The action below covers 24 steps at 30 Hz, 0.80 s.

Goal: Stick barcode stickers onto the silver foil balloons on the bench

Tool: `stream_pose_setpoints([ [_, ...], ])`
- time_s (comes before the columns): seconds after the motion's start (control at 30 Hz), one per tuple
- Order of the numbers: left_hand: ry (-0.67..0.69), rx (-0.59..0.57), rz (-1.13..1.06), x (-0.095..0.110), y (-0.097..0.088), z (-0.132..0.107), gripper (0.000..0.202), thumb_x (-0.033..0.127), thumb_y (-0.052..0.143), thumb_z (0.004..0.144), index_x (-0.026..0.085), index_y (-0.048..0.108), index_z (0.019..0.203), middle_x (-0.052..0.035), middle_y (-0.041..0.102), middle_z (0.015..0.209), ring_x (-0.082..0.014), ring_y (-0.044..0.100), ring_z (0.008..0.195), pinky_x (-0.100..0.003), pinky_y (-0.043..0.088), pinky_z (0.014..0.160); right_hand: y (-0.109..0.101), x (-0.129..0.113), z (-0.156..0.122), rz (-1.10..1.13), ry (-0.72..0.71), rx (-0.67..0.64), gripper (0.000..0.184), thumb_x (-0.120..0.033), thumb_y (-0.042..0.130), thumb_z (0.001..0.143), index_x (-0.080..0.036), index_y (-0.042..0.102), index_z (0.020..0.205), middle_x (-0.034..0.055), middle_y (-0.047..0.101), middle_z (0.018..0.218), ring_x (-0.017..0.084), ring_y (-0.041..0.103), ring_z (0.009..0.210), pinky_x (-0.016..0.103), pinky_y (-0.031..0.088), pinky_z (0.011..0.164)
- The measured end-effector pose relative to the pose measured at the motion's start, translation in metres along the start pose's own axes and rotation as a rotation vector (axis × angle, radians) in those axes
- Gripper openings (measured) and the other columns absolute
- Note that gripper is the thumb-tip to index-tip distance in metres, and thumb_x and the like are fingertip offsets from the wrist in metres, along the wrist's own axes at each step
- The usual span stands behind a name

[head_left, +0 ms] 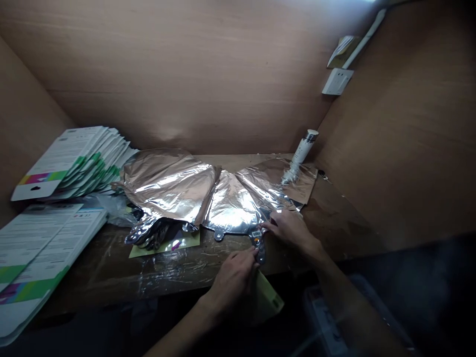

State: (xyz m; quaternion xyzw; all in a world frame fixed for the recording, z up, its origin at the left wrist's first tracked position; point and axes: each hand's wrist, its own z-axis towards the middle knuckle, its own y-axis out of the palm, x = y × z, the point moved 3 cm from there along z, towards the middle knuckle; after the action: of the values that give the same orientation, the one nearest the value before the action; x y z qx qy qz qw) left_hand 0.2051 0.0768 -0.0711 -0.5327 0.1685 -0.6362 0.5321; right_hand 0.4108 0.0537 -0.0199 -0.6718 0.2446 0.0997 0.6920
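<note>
Just under my fingertips, a silver foil balloon (230,208) lies flat and creased across the wooden bench (111,277), its narrow dark neck (260,248) reaching toward the front edge between my hands. My left hand (232,282) curls at that neck, fingers and thumb closing on it in what looks like a pinch, though the hand partly hides the grip. My right hand (290,230) lies farther along, fingers together and extended, touching the foil beside a small label (256,233); I cannot tell whether they pinch. Below my left hand, a yellow-green card (268,300) hangs past the bench edge. Left of my hands, a yellow card (163,246) sits under dark crumpled foil (148,234), and farther left lie two stacks of printed cards (70,163). Beyond my right hand, a white tube (302,153) stands upright on the foil.
</note>
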Motion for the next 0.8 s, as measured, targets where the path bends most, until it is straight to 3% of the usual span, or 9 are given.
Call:
stream_pose_setpoints([
  [0.07,-0.126,0.077,-0.134,-0.001,-0.012,0.011,0.032,0.024,0.040,0.104,0.014,0.063,0.125,-0.0103,0.073,0.117,-0.0212,0.070,0.105,-0.035,0.052,0.091,0.004,0.005,-0.032,0.242,-0.027,-0.067,0.038,-0.052,0.061,0.093,-0.015,0.069,0.097,0.0081,0.067,0.086,0.019,0.060,0.077,0.026,0.041,0.068],
  [0.13,-0.208,0.078,-0.246,-0.003,-0.021,0.034,0.032,0.030,0.041,0.104,0.017,0.068,0.117,-0.0079,0.075,0.104,-0.0197,0.071,0.092,-0.031,0.052,0.083,0.010,0.011,-0.063,0.517,-0.075,-0.166,0.038,-0.053,0.060,0.093,-0.016,0.065,0.098,0.0029,0.064,0.084,0.015,0.056,0.073,0.023,0.040,0.063],
  [0.23,-0.237,0.104,-0.337,-0.005,-0.021,0.093,0.028,0.037,0.047,0.102,0.019,0.069,0.107,-0.0056,0.074,0.096,-0.0175,0.068,0.083,-0.028,0.051,0.077,0.010,0.031,-0.095,0.673,-0.030,-0.092,0.039,-0.050,0.053,0.098,-0.014,0.059,0.085,0.0001,0.055,0.077,0.012,0.048,0.070,0.021,0.037,0.061],
  [0.33,-0.161,0.166,-0.224,-0.006,0.005,0.167,0.022,0.037,0.058,0.096,0.017,0.065,0.099,-0.0077,0.070,0.097,-0.0186,0.065,0.088,-0.028,0.048,0.080,0.006,0.045,-0.109,0.674,-0.053,-0.164,0.034,-0.043,0.056,0.098,-0.014,0.056,0.080,-0.0015,0.052,0.075,0.010,0.046,0.070,0.021,0.034,0.061],
  [0.4,-0.128,0.044,-0.070,-0.007,0.035,0.212,0.024,0.039,0.068,0.089,0.016,0.065,0.096,-0.0101,0.067,0.102,-0.0212,0.062,0.095,-0.029,0.047,0.084,0.002,0.046,-0.113,0.647,-0.123,-0.268,0.029,-0.036,0.059,0.096,-0.014,0.054,0.078,-0.0026,0.052,0.073,0.009,0.046,0.069,0.020,0.033,0.061],
  [0.47,-0.148,-0.110,0.044,-0.013,0.062,0.245,0.030,0.042,0.077,0.079,0.015,0.065,0.089,-0.0118,0.066,0.099,-0.0239,0.061,0.094,-0.030,0.045,0.081,-0.003,0.047,-0.115,0.610,-0.169,-0.281,0.026,-0.031,0.060,0.095,-0.014,0.053,0.077,-0.0034,0.053,0.072,0.009,0.047,0.068,0.020,0.033,0.062],
  [0.57,-0.205,-0.235,0.084,-0.029,0.081,0.270,0.028,0.037,0.079,0.074,0.014,0.064,0.070,-0.0087,0.063,0.075,-0.0217,0.059,0.074,-0.029,0.041,0.068,-0.009,0.058,-0.119,0.645,-0.149,-0.197,0.024,-0.030,0.060,0.095,-0.014,0.054,0.078,-0.0035,0.053,0.072,0.009,0.047,0.068,0.019,0.033,0.061],
  [0.7,-0.244,-0.288,0.072,-0.043,0.077,0.277,0.029,0.032,0.063,0.088,0.014,0.062,0.066,-0.0034,0.057,0.061,-0.0161,0.052,0.060,-0.027,0.034,0.059,-0.019,0.083,-0.121,0.739,-0.112,-0.092,0.022,-0.032,0.059,0.095,-0.014,0.060,0.082,-0.0021,0.056,0.076,0.010,0.050,0.070,0.020,0.037,0.062],
  [0.8,-0.245,-0.300,0.044,-0.040,0.069,0.276,0.034,0.028,0.053,0.094,0.013,0.061,0.065,-0.0012,0.057,0.061,-0.0132,0.050,0.057,-0.025,0.034,0.056,-0.033,0.097,-0.099,0.622,-0.220,0.077,0.016,-0.028,0.059,0.094,-0.015,0.064,0.086,0.0045,0.065,0.110,0.016,0.061,0.097,0.024,0.046,0.085],
])
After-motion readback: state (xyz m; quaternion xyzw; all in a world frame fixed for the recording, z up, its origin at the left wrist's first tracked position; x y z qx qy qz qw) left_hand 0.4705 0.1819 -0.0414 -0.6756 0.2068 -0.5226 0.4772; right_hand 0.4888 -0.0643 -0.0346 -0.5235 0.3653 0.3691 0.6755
